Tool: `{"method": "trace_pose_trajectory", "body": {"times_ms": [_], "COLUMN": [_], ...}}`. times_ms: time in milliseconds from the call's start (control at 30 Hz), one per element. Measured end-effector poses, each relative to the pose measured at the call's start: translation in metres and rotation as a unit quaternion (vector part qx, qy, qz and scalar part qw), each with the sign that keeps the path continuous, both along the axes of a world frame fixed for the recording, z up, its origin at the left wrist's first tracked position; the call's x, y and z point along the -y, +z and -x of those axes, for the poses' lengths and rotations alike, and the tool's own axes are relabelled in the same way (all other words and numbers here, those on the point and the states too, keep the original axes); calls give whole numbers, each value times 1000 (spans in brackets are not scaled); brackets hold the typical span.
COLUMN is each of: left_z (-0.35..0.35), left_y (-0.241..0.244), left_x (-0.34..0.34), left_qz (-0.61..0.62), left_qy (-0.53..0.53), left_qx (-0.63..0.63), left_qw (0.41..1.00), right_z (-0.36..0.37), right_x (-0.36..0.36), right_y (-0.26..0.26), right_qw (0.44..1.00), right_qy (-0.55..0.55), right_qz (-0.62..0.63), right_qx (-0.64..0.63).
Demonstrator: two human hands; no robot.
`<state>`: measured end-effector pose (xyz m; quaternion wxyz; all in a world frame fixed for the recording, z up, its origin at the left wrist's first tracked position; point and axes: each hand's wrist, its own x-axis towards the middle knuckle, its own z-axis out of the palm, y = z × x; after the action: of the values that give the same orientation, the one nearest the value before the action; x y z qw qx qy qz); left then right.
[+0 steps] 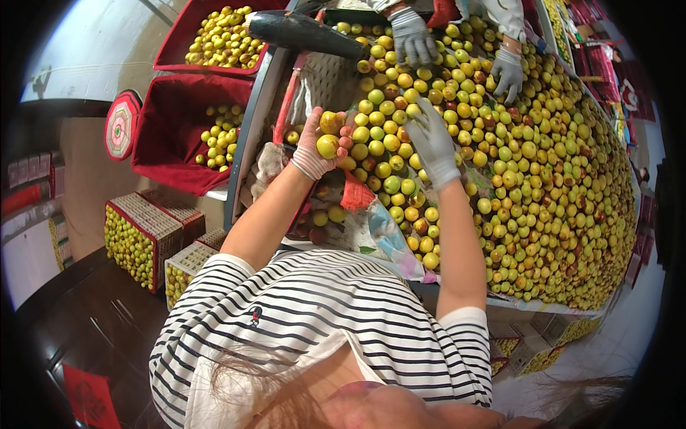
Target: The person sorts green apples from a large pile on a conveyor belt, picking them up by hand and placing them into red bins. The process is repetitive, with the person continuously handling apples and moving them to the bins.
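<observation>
My left hand (309,146), in a glove with a striped cuff, is turned palm up and cradles green-yellow jujubes. One jujube (328,146) lies in the palm, and a browner jujube (332,123) sits just above it. To the right, my right hand (435,150) wears a grey glove and reaches over a wide layer of loose jujubes (514,177). Its fingers are spread, with the tips at a yellow jujube (411,96); no fruit shows in its grip. The fruit covers the sorting table, some green, some yellow, some brown-blotched.
Opposite, another person's gloved hands (411,37) (508,74) work among the fruit. Two red-lined bins (182,128) (177,32) holding jujubes stand left, beyond the table's grey edge (239,145). A dark cylindrical object (305,33) juts over the table. Filled crates (155,214) stand lower left.
</observation>
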<state>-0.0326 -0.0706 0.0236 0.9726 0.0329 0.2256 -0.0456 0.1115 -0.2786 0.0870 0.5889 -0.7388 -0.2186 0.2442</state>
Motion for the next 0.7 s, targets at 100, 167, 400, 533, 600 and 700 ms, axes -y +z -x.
{"method": "trace_pose_trajectory", "body": {"times_ms": [100, 167, 400, 533, 600, 700], "left_z": [15, 45, 181, 240, 257, 262], "left_y": [18, 26, -52, -153, -191, -226], "left_x": [-15, -58, -234, -255, -258, -272], "left_qz": [-124, -97, -227, -230, -278, -220], "left_qy": [26, 62, 319, 296, 175, 146], "left_qx": [-11, 56, -73, -357, -390, -465], "left_qw": [992, 992, 917, 856, 860, 845], "right_z": [26, 58, 115, 105, 97, 81], "right_x": [108, 178, 232, 180, 152, 124], "right_y": [-40, -53, -20, -44, -48, -90], "right_qw": [925, 902, 811, 760, 742, 790], "right_qy": [0, 19, 219, 247, 250, 216], "right_qz": [269, 326, 441, 437, 440, 343], "right_qx": [267, 282, 316, 413, 439, 460]}}
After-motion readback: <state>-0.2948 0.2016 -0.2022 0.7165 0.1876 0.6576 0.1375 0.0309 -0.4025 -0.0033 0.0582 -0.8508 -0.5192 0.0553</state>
